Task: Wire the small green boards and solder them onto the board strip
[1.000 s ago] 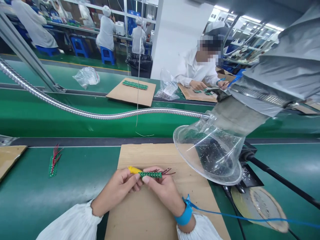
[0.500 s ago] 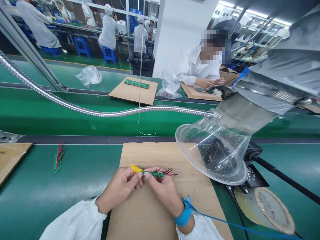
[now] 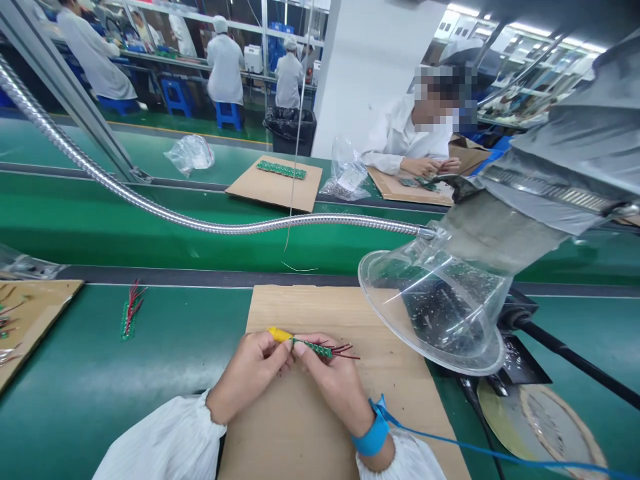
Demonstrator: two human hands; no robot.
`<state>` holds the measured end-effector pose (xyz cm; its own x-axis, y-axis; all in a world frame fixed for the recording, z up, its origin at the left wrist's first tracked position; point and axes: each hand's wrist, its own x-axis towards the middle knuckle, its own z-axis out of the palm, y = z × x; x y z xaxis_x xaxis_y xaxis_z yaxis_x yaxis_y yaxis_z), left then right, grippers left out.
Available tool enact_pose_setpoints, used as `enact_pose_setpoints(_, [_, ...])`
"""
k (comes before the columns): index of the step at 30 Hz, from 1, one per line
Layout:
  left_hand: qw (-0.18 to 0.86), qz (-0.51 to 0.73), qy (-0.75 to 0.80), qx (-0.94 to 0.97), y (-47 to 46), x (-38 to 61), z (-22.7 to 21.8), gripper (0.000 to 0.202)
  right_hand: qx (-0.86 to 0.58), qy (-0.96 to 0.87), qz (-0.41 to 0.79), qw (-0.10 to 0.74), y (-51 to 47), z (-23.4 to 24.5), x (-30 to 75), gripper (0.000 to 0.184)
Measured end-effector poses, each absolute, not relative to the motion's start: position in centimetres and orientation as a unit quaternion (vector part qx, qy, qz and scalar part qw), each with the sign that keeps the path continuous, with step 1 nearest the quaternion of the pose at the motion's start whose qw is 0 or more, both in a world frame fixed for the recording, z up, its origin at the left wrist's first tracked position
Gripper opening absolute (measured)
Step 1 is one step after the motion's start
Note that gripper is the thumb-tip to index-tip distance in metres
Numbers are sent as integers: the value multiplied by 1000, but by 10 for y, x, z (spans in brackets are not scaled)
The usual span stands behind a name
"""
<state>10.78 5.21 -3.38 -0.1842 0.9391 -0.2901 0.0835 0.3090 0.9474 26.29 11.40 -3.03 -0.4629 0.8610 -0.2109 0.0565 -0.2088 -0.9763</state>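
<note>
My left hand (image 3: pixel 247 377) is shut on a small yellow handle (image 3: pixel 279 334), whose far end is hidden by my fingers. My right hand (image 3: pixel 333 387) pinches a narrow green circuit board strip (image 3: pixel 313 347), and red and dark wires (image 3: pixel 347 353) fan out from its right end. The yellow handle meets the strip's left end between my hands. Both hands hover above a cardboard sheet (image 3: pixel 350 313). A blue antistatic strap (image 3: pixel 371 437) circles my right wrist.
A clear plastic fume hood (image 3: pixel 433 313) on a grey duct hangs close to the right. A flexible metal hose (image 3: pixel 215 225) crosses above the green conveyor belt (image 3: pixel 75 347). A wired green strip (image 3: pixel 129 322) lies to the left. A co-worker (image 3: pixel 405 140) works across the belt.
The whole view has drifted, with the scene shifting right. The green strip now tilts down toward the right, and my hands stay together on it.
</note>
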Motion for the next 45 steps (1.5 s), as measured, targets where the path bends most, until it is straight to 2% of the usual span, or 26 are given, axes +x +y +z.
enact_pose_setpoints(13, [539,427,603,405,51,103,-27,38,-413,-569,657,272,117,-29,269,36])
enact_pose_setpoints(19, [489,418,639,422,49,107,-35,38,-418,-578,634,301,111,-38,264,25])
enact_pose_setpoints(26, [438,411,698,391,51,113,-46,39,-415,-595,612,314,109,-37,259,22])
enact_pose_setpoints(37, [544,401,633,380,54,103,-25,44,-392,-561,683,256,122,-23,275,39])
enact_pose_setpoints(45, [574,377,621,378,53,98,-27,44,-385,-539,699,270,121,-27,272,36])
